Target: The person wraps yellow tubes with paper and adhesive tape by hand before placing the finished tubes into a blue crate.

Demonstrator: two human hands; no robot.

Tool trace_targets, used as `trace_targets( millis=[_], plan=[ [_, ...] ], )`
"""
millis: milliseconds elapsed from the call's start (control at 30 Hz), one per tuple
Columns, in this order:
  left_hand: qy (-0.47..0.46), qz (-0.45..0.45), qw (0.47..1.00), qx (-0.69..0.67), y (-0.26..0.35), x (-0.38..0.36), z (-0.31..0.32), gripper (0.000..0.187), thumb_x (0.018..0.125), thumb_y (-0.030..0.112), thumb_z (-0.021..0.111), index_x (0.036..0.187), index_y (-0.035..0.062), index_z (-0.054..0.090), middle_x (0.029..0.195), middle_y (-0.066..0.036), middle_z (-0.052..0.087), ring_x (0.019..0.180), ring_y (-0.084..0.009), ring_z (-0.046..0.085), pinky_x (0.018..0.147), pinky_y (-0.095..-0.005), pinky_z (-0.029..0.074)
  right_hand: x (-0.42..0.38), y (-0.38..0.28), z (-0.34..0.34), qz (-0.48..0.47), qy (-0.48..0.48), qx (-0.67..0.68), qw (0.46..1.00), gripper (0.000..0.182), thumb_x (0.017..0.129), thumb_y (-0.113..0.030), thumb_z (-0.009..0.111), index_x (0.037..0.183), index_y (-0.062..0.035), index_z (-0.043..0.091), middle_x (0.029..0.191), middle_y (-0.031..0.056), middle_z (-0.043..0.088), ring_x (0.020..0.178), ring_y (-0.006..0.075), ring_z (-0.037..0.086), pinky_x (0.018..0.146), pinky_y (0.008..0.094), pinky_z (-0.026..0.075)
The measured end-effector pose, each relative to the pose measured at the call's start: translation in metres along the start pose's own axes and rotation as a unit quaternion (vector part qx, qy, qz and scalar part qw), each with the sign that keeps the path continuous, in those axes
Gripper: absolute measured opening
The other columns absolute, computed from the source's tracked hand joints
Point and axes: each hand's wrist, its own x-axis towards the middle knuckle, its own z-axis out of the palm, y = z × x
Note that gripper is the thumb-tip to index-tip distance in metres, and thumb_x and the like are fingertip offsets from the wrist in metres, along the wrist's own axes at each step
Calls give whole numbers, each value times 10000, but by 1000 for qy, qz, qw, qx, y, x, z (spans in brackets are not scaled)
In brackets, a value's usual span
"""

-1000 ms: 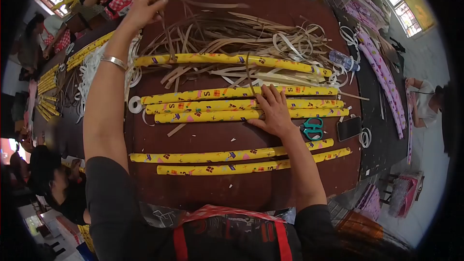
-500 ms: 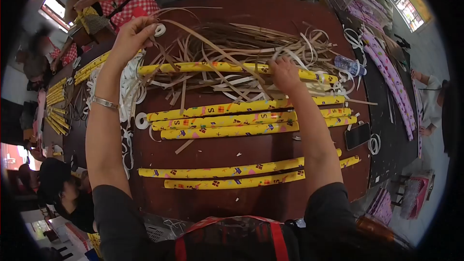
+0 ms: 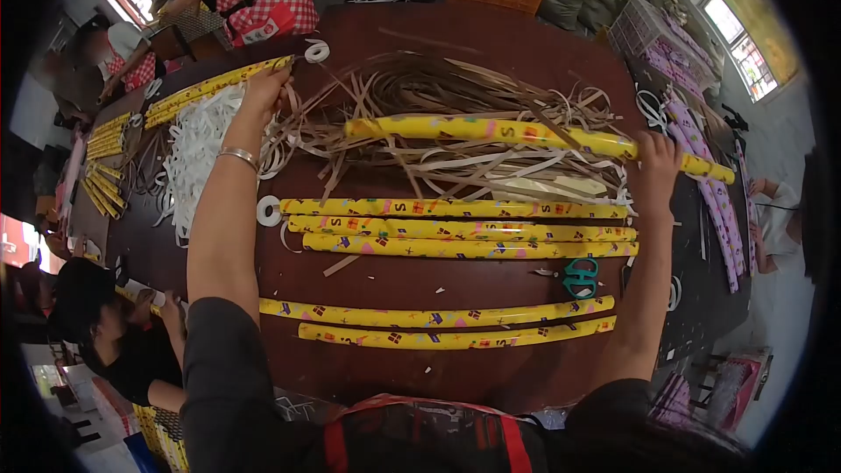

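Observation:
My right hand (image 3: 659,160) is wrapped round a yellow patterned paper roll (image 3: 526,132) near its right end. The roll lies tilted slightly down to the right, above a tangle of brown strips (image 3: 412,92). At the left, my left hand (image 3: 265,92) is closed, its fingers at some loose brown strips beside a heap of white strips (image 3: 206,136). Its fingertips are partly hidden. Nearer me, several more yellow rolls (image 3: 455,208) lie side by side, and two others (image 3: 438,313) rest closer to the table's front.
Green-handled scissors (image 3: 580,278) lie by my right forearm. Small white tape rolls (image 3: 269,210) sit on the dark red table (image 3: 368,280). Purple rolls (image 3: 701,184) lie at the right. Co-workers handle material at the left and far side; another person's hands are at the right.
My right hand has moved right, and the yellow roll has shifted right with it. My left hand has come lower, away from the raised brown strip. The scissors have come into sight; the phone is mostly hidden.

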Motion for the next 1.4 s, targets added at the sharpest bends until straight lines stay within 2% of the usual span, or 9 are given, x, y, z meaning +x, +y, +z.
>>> trace_targets(
  millis=[267, 400, 500, 600, 700, 867, 900, 967, 1400],
  plan=[
    [104, 245, 935, -235, 111, 17, 55, 182, 926, 79, 493, 947, -11, 650, 772, -99, 644, 594, -136, 584, 496, -257, 457, -102, 88, -46, 51, -63, -71, 994, 365, 680, -124, 717, 1008, -102, 561, 1012, 75, 563, 1054, 309, 509, 1028, 533, 287],
    [131, 234, 895, -355, 149, 8, 94, 238, 912, 160, 580, 1069, -10, 639, 925, -124, 665, 734, -165, 650, 587, -262, 509, -138, 79, -60, 62, -48, -29, 997, 336, 697, -123, 697, 1004, -88, 565, 974, 96, 574, 990, 325, 527, 959, 525, 346],
    [27, 312, 941, 130, 137, 0, 110, 641, 805, 364, 704, 1292, 3, 496, 1170, -192, 597, 1020, -292, 605, 879, -354, 506, -148, 52, -71, 40, -31, 8, 999, 336, 659, -40, 658, 981, -77, 568, 941, 103, 579, 932, 323, 532, 874, 461, 392],
    [-17, 205, 829, 519, 106, -25, 117, 897, 747, 383, 737, 1435, 43, 273, 1436, -212, 342, 1298, -331, 392, 1015, -388, 403, -153, 26, -84, 33, -62, 70, 995, 330, 638, -55, 677, 951, -65, 572, 908, 101, 577, 876, 317, 536, 803, 441, 402],
    [-105, 332, 797, 494, 89, -86, 112, 785, 814, 359, 694, 1422, 45, 311, 1391, -213, 394, 1259, -317, 430, 1016, -411, 394, -146, 7, -99, 2, -85, 131, 988, 362, 613, -81, 714, 945, -44, 573, 851, 101, 557, 804, 312, 546, 715, 411, 419],
    [-413, 224, 811, 350, 66, -241, 74, 633, 785, 398, 717, 1257, 25, 518, 1189, -110, 573, 1074, -272, 564, 925, -393, 445, -128, -22, -122, 2, -134, 206, 969, 347, 618, -104, 725, 927, -29, 585, 842, 121, 568, 799, 337, 554, 687, 432, 465],
    [-332, 396, 752, 408, 50, -257, 62, 544, 758, 363, 725, 1174, 49, 567, 1073, -119, 607, 1005, -273, 576, 867, -383, 450, -126, -29, -125, -4, -136, 210, 968, 347, 618, -104, 725, 927, -29, 585, 842, 121, 568, 799, 337, 554, 687, 432, 465],
    [-209, 485, 723, 446, 21, -278, 42, 517, 674, 317, 778, 1090, 77, 589, 985, -82, 601, 948, -265, 572, 793, -397, 444, -123, -44, -130, -6, -185, 265, 946, 348, 616, -107, 727, 928, -37, 588, 842, 121, 579, 807, 329, 572, 692, 421, 479],
    [-116, 533, 728, 416, -45, -377, 21, 424, 626, 172, 754, 1008, 80, 595, 848, -41, 549, 765, -225, 578, 615, -353, 426, -102, -145, -167, -193, -306, 348, 865, 306, 695, -240, 690, 940, -69, 619, 798, 138, 637, 726, 351, 622, 644, 434, 495]
  ],
)
